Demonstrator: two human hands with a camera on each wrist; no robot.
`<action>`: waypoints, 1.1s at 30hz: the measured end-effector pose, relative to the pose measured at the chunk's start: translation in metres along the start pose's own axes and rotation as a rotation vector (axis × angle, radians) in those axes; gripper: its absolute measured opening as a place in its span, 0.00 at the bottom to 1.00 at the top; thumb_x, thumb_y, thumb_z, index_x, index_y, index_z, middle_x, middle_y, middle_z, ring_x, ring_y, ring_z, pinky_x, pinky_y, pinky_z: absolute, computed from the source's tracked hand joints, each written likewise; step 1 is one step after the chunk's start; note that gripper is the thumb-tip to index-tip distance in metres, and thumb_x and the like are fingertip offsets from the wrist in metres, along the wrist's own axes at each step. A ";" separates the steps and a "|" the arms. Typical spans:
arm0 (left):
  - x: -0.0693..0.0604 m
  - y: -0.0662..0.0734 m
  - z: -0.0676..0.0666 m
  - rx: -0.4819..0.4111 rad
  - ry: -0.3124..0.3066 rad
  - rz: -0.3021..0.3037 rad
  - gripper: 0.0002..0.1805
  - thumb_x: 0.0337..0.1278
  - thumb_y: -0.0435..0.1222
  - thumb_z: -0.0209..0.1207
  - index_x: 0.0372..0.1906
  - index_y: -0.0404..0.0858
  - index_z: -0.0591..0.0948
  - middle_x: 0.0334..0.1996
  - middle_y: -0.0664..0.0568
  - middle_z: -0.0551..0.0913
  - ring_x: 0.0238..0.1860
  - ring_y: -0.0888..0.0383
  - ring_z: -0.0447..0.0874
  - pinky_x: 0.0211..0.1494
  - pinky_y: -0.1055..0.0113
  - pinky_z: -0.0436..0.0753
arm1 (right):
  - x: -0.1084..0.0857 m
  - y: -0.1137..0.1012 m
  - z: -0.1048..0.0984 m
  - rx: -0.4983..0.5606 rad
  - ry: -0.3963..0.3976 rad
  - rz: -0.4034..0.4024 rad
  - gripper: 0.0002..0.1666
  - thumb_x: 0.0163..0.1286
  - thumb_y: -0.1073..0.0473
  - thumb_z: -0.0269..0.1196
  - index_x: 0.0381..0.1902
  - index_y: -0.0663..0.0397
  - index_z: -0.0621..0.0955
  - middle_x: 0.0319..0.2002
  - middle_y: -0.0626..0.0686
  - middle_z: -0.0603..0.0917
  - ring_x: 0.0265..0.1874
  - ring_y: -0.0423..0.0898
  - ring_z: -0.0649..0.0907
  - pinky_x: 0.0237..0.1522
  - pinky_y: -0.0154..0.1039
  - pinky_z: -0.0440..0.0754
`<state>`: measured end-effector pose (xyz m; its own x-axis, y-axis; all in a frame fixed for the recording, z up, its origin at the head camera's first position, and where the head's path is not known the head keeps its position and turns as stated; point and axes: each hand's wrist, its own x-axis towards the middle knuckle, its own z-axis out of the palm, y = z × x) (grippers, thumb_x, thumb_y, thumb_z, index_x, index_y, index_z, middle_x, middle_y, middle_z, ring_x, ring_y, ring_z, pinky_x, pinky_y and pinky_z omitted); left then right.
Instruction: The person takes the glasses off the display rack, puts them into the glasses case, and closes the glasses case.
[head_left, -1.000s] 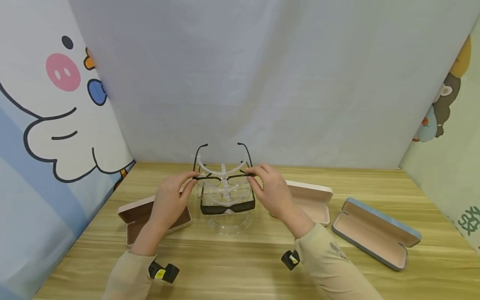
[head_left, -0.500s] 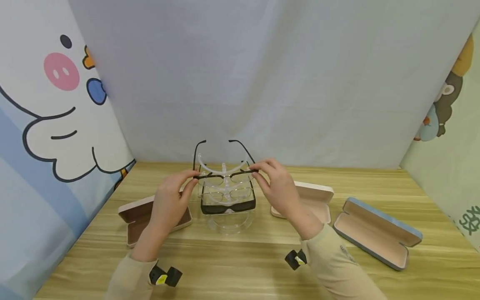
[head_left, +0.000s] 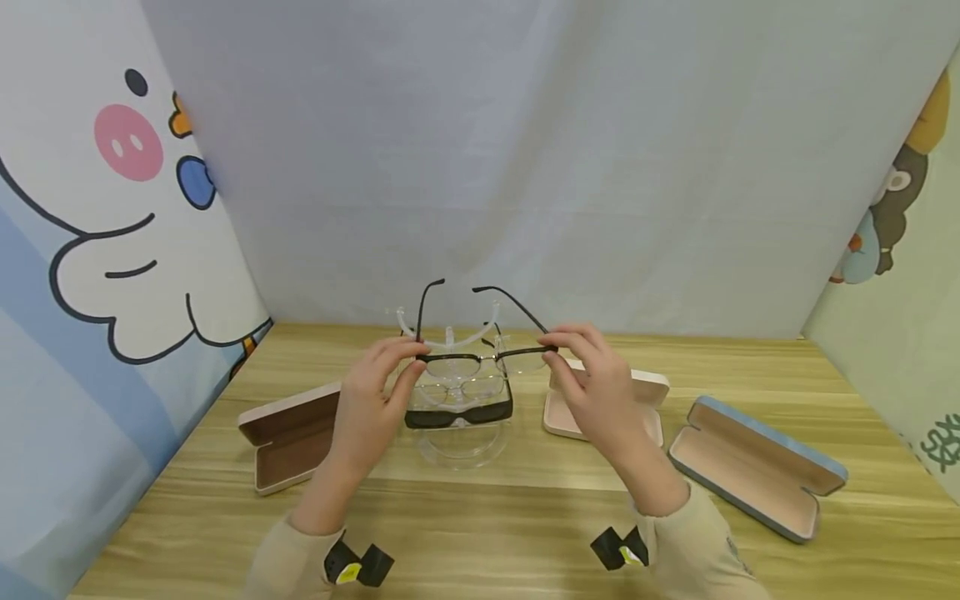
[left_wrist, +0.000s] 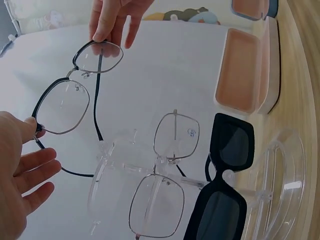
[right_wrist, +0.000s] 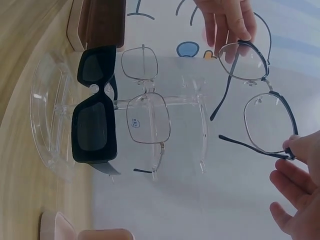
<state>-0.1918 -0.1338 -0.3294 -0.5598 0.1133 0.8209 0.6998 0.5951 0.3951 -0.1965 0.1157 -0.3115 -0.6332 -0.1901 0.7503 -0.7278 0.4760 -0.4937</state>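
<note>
Both hands hold a pair of black half-rim glasses, its arms unfolded and pointing away. The left hand pinches the left hinge corner between thumb and fingers; the right hand pinches the right one. In the right wrist view the glasses are apart from the clear stand. Lower on that stand sit thin metal-rimmed glasses and, below them, black sunglasses. The stand's top tier carries no glasses.
An open brown-lined case lies left of the stand. Behind the right hand is an open case with a pale pink lining, and farther right an open blue case. A grey curtain hangs behind the table.
The black half-rim glasses have moved right and off the stand's top tier, held in both hands. Both hands have shifted right with them. The stand and the cases have stayed put.
</note>
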 end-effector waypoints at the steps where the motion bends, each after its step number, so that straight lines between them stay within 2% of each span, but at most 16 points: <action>1: -0.001 0.002 0.001 -0.004 -0.002 -0.004 0.10 0.54 0.30 0.59 0.42 0.37 0.81 0.44 0.47 0.80 0.48 0.53 0.78 0.51 0.61 0.76 | -0.002 0.000 -0.001 0.000 0.012 0.000 0.09 0.62 0.68 0.59 0.41 0.60 0.80 0.44 0.54 0.77 0.40 0.45 0.81 0.36 0.31 0.82; 7: -0.001 0.008 0.006 -0.021 -0.015 -0.003 0.10 0.55 0.31 0.58 0.43 0.38 0.81 0.44 0.47 0.80 0.47 0.54 0.78 0.49 0.60 0.78 | -0.010 0.000 -0.009 -0.065 0.075 -0.048 0.12 0.59 0.68 0.61 0.42 0.57 0.81 0.44 0.50 0.80 0.45 0.44 0.79 0.40 0.23 0.75; 12: -0.001 0.011 0.009 -0.035 -0.026 0.012 0.11 0.55 0.30 0.58 0.44 0.39 0.80 0.44 0.47 0.80 0.47 0.54 0.79 0.48 0.61 0.78 | -0.014 -0.001 -0.013 -0.057 0.109 -0.072 0.14 0.57 0.71 0.62 0.41 0.57 0.82 0.42 0.51 0.81 0.44 0.45 0.80 0.46 0.23 0.74; 13: -0.002 0.011 0.010 -0.036 -0.032 0.012 0.11 0.55 0.30 0.58 0.44 0.39 0.80 0.43 0.48 0.80 0.46 0.55 0.79 0.47 0.62 0.78 | -0.015 0.000 -0.013 -0.050 0.114 -0.071 0.14 0.56 0.72 0.63 0.41 0.57 0.82 0.42 0.51 0.82 0.43 0.46 0.80 0.42 0.22 0.74; 17: -0.004 0.013 0.013 -0.036 -0.047 0.021 0.10 0.56 0.31 0.58 0.44 0.38 0.80 0.43 0.49 0.80 0.46 0.55 0.78 0.46 0.62 0.78 | -0.021 0.001 -0.014 -0.042 0.141 -0.064 0.15 0.54 0.74 0.63 0.40 0.57 0.82 0.41 0.53 0.82 0.42 0.46 0.81 0.43 0.20 0.74; 19: -0.005 0.014 0.014 -0.039 -0.049 0.023 0.10 0.56 0.32 0.57 0.43 0.38 0.80 0.43 0.48 0.80 0.46 0.54 0.78 0.46 0.61 0.78 | -0.024 0.001 -0.014 -0.036 0.138 -0.044 0.14 0.55 0.73 0.63 0.41 0.58 0.82 0.41 0.53 0.82 0.43 0.45 0.81 0.44 0.21 0.74; 20: -0.006 0.014 0.015 -0.043 -0.048 0.023 0.10 0.56 0.32 0.57 0.43 0.37 0.80 0.43 0.48 0.80 0.46 0.53 0.78 0.46 0.60 0.78 | -0.025 0.001 -0.014 -0.034 0.137 -0.034 0.14 0.56 0.73 0.62 0.41 0.58 0.82 0.41 0.52 0.82 0.43 0.44 0.80 0.49 0.22 0.73; 25: -0.006 0.015 0.018 -0.082 -0.048 0.002 0.10 0.56 0.31 0.57 0.43 0.37 0.80 0.43 0.47 0.81 0.46 0.53 0.79 0.48 0.61 0.77 | -0.028 0.001 -0.015 -0.004 0.104 0.013 0.13 0.59 0.72 0.60 0.42 0.59 0.80 0.43 0.52 0.81 0.46 0.40 0.78 0.50 0.24 0.73; 30: -0.005 0.015 0.020 -0.134 -0.049 -0.012 0.10 0.57 0.30 0.56 0.44 0.36 0.79 0.44 0.47 0.81 0.47 0.53 0.78 0.51 0.63 0.76 | -0.028 0.002 -0.016 0.015 0.100 0.009 0.14 0.59 0.73 0.60 0.42 0.58 0.80 0.42 0.52 0.82 0.46 0.39 0.78 0.48 0.26 0.75; 33: -0.005 0.014 0.022 -0.131 -0.049 -0.001 0.10 0.57 0.29 0.55 0.44 0.35 0.79 0.43 0.47 0.81 0.47 0.54 0.78 0.50 0.64 0.76 | -0.028 0.002 -0.016 0.021 0.110 -0.004 0.14 0.58 0.74 0.60 0.42 0.58 0.80 0.41 0.52 0.82 0.45 0.38 0.79 0.49 0.26 0.74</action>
<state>-0.1890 -0.1082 -0.3369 -0.5795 0.1530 0.8005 0.7493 0.4864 0.4494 -0.1761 0.1361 -0.3270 -0.5983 -0.0958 0.7955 -0.7365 0.4567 -0.4989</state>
